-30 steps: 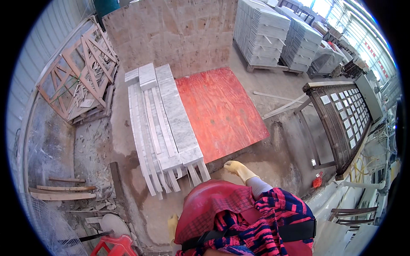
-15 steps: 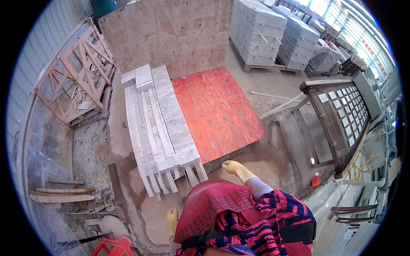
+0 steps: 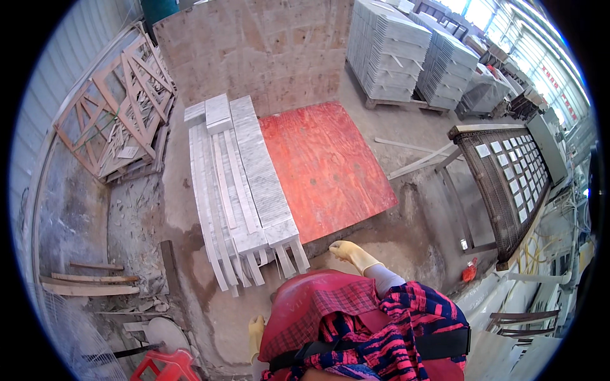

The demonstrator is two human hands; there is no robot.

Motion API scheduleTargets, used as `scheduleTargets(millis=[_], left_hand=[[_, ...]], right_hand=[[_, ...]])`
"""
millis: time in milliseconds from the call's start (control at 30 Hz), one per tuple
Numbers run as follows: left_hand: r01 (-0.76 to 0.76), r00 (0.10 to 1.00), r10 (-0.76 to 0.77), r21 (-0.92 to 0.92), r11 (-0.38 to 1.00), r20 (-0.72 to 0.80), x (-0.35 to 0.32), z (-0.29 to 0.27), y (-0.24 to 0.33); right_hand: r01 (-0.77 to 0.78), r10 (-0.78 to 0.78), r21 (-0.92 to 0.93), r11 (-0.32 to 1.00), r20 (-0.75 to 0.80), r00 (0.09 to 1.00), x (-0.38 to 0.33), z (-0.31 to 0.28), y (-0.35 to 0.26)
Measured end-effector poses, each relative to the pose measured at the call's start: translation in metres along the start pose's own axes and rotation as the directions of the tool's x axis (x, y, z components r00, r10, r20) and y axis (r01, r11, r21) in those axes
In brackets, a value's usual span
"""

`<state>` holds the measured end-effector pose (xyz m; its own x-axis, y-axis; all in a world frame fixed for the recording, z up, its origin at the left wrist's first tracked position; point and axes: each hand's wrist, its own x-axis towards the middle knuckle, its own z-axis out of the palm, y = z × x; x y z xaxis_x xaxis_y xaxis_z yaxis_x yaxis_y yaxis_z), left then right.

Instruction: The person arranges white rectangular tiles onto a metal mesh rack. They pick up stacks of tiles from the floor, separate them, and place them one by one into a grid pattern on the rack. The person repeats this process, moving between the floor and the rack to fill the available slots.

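My right hand (image 3: 349, 252), in a pale yellow glove, hangs just off the near edge of a red plywood board (image 3: 325, 168). Its fingers are loosely curled, and I see nothing in them. Low beside my red apron (image 3: 298, 305) is my left hand (image 3: 255, 331), gloved the same way. The apron partly covers it, and how its fingers lie is unclear. Left of the red board, grey-white stone strips (image 3: 213, 209) lie lengthwise in a stack, several ends jutting toward me. A wider grey stone piece (image 3: 262, 165) borders the board, and short blocks (image 3: 218, 114) sit at the far end.
An upright plywood sheet (image 3: 254, 54) stands behind the stack. Wooden frames (image 3: 127, 95) lean at the left. Stacked slabs (image 3: 387, 54) rest on pallets at the far right. A mesh-topped table (image 3: 502, 190) with small pale tiles stands right. A red plastic stool (image 3: 166, 365) is lower left.
The view has shifted slightly, so the stone stack sits a little farther right in the picture. My left hand appears slightly lower. My right hand stays nearly in place.
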<state>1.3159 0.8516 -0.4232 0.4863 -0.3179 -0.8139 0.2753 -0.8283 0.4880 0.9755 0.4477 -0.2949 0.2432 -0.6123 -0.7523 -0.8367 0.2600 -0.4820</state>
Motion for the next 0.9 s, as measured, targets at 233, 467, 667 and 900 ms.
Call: scheduleTargets(millis=[233, 467, 667, 900], left_hand=[[-0.008, 0.997, 0.009, -0.006, 1.0, 0.082, 0.003, -0.007, 0.011], [-0.088, 0.996, 0.091, -0.083, 0.993, 0.026, 0.01, -0.009, 0.001], [-0.106, 0.994, 0.106, 0.008, 0.994, 0.008, 0.017, -0.029, -0.015], [-0.074, 0.996, 0.066, -0.149, 0.986, -0.057, -0.02, -0.067, -0.045]], right_hand=[[0.022, -0.02, -0.04, 0.999, 0.04, 0.999, 0.013, 0.002, -0.01], [0.071, -0.07, -0.055, 0.996, 0.027, 0.997, 0.016, 0.011, -0.021], [0.06, -0.055, -0.121, 0.991, 0.039, 0.998, 0.011, 0.025, -0.056], [0.065, -0.063, -0.03, 0.997, 0.055, 0.996, 0.007, 0.062, -0.084]])
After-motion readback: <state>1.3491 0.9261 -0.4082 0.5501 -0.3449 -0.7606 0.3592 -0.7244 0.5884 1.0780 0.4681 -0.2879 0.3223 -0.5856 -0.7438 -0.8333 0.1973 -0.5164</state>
